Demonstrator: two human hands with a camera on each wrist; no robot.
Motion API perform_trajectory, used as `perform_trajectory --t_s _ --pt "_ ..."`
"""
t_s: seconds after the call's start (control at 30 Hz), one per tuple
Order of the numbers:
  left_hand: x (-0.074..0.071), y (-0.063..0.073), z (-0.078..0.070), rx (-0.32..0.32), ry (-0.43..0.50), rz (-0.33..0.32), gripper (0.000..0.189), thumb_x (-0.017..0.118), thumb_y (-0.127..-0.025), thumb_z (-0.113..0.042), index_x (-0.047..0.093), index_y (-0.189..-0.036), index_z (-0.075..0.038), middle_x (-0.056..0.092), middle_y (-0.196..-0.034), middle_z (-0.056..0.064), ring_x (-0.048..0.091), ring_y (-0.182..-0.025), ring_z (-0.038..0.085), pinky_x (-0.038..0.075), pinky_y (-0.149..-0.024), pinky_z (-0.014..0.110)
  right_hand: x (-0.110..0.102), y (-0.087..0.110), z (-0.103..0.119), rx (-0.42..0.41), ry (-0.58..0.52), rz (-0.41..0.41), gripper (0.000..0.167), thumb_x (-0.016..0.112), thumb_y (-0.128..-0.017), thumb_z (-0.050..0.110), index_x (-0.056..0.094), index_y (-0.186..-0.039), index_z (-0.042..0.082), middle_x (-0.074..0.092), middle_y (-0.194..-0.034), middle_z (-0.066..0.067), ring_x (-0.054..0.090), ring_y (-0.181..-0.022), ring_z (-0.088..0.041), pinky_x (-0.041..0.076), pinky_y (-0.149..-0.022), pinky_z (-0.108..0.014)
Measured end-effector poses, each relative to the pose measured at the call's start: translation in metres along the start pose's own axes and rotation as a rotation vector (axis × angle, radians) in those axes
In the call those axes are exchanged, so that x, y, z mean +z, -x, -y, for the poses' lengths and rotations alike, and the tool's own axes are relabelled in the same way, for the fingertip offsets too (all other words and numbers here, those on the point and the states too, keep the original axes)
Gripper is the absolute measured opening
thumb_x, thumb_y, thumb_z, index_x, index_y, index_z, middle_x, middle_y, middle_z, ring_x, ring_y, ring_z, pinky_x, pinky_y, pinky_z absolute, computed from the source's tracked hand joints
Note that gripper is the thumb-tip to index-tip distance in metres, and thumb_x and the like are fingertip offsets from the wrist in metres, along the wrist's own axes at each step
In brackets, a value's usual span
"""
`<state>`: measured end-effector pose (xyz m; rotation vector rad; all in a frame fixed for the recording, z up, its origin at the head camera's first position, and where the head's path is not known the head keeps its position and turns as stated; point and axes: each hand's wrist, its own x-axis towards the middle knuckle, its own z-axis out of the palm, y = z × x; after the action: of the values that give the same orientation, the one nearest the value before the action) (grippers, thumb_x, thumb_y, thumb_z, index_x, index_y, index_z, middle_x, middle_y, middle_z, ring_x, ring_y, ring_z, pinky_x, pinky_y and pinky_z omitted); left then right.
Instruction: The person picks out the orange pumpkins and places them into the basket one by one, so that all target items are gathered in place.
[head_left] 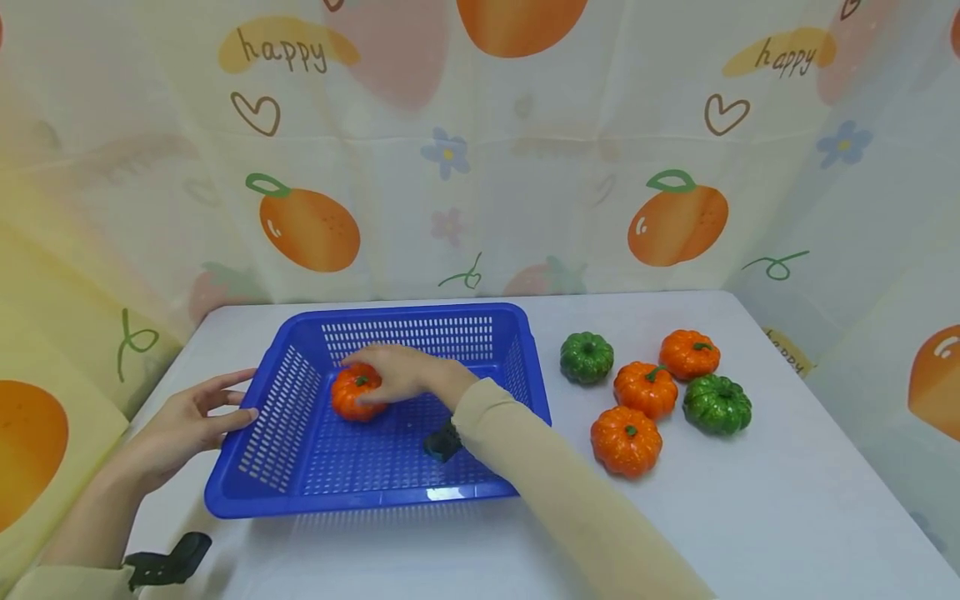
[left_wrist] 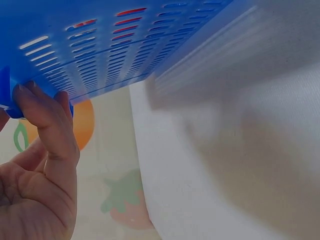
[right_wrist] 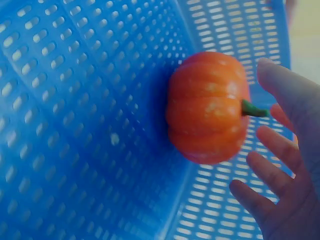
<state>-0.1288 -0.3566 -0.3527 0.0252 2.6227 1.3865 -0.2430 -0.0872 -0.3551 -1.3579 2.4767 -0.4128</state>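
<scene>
A small orange pumpkin [head_left: 357, 392] with a green stem sits inside a blue plastic basket [head_left: 390, 498], toward its left side. Over it reaches my right hand [head_left: 401, 372], thumb and fingers spread. In the right wrist view, the fingertips [right_wrist: 241, 192] stand around the stem side of the pumpkin [right_wrist: 209, 107], with a gap between them and its skin. My left hand [head_left: 191, 421] grips the basket's left rim. The left wrist view shows those fingers [left_wrist: 47, 117] bent at the rim, beside the slotted basket wall [left_wrist: 100, 55].
Right of the basket on the white table [head_left: 780, 500] lie several more pumpkins, orange ones like the nearest [head_left: 626, 442], plus a green pumpkin [head_left: 587, 358] and another green pumpkin [head_left: 717, 404]. A printed curtain [head_left: 510, 167] hangs behind the table.
</scene>
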Motion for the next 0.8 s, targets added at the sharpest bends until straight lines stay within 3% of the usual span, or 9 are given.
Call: perform_trajectory --t_s 0.23,0.8 --pt "-0.001 0.001 0.0 -0.003 0.001 0.007 0.072 0.06 -0.089 -0.029 0.023 -0.145 -0.003 0.05 -0.112 0.017 0.065 -0.081 0.017 0.054 -0.07 0.031 -0.016 0.011 0.003 -0.004 0.038 -0.031 0.05 0.059 -0.089 0.033 0.046 -0.135 0.017 0.047 -0.137 0.0 0.039 -0.129 -0.014 0.029 -0.108 -0.027" --pt "-0.001 -0.001 0.001 -0.014 0.03 0.015 0.071 0.06 -0.089 -0.028 0.023 -0.145 -0.005 0.053 -0.107 0.009 0.066 -0.081 0.019 0.055 -0.069 0.033 -0.041 0.037 0.015 -0.05 0.118 -0.061 0.048 0.057 -0.091 0.033 0.046 -0.135 0.019 0.047 -0.136 0.004 0.039 -0.128 -0.011 0.03 -0.107 -0.026"
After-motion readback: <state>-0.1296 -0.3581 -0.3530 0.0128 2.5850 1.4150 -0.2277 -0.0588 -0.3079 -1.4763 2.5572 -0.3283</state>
